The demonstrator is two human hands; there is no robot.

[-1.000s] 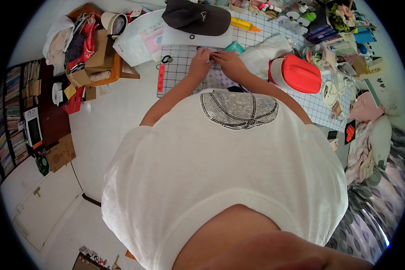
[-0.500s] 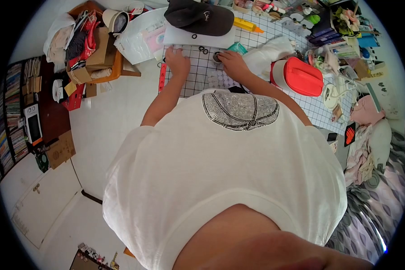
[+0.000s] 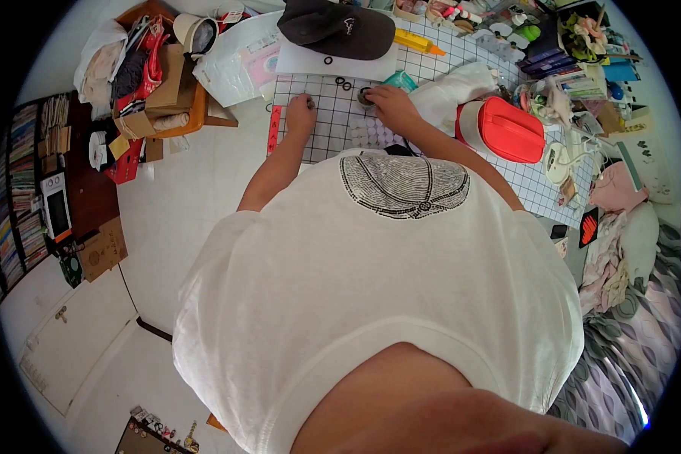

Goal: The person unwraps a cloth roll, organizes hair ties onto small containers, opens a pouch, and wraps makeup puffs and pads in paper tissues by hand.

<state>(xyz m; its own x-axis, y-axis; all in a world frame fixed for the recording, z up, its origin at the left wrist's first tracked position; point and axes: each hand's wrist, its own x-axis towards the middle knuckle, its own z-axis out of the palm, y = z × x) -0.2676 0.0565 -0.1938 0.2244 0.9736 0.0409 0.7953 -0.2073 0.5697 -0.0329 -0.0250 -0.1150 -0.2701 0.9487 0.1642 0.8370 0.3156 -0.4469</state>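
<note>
My left hand is over the left part of the grid-patterned table, fingers curled together. A small dark piece shows at its fingertips, too small to name. To the right, my right hand has its fingers closed on a small, dark round object, partly hidden by them. Several black rings lie between and beyond my hands. Just below the right hand sits a cluster of white round pieces. A dark cap rests on a white sheet behind the rings.
A red case and crumpled white plastic are right of my hands. A teal packet and a yellow tube lie behind. A red strip runs along the left table edge. A chair piled with things stands left.
My left hand has drawn back slightly towards me from the white sheet, its fingers now curled with a dark piece at the tips. My right hand stays at the round object.
</note>
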